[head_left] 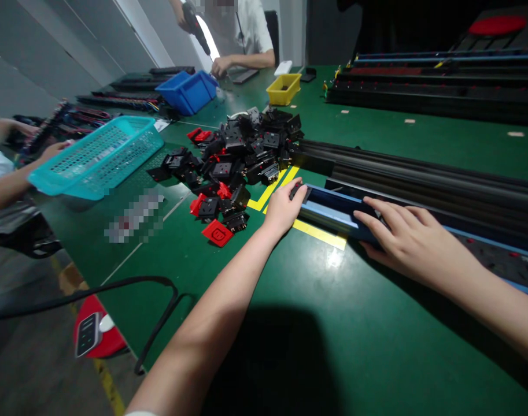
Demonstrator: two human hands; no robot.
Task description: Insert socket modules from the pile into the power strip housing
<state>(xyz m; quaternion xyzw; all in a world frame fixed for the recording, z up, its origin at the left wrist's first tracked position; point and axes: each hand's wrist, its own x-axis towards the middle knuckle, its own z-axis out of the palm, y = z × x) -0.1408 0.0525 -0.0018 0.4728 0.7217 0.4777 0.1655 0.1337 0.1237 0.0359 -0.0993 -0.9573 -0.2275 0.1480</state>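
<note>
A long black power strip housing with blue edges (333,215) lies on the green table in front of me and runs off to the right. Dark socket modules (502,251) sit in its right part, while the stretch between my hands looks like bare channel. My left hand (284,207) is closed around its left end, thumb and fingers at a small black piece there. Farther along, my right hand (402,234) grips the same housing from the near side, fingers over the top. Left of my left hand is a heap of black socket modules (233,138), with red ones (218,232) among them.
Black rails (402,167) lie behind the housing. A turquoise basket (103,156), a blue bin (188,92) and a yellow bin (283,89) stand beyond the heap. A black cable (159,280) crosses the left table edge. Across the table a person (246,34) holds a power tool; another person's arm (16,182) reaches in at left.
</note>
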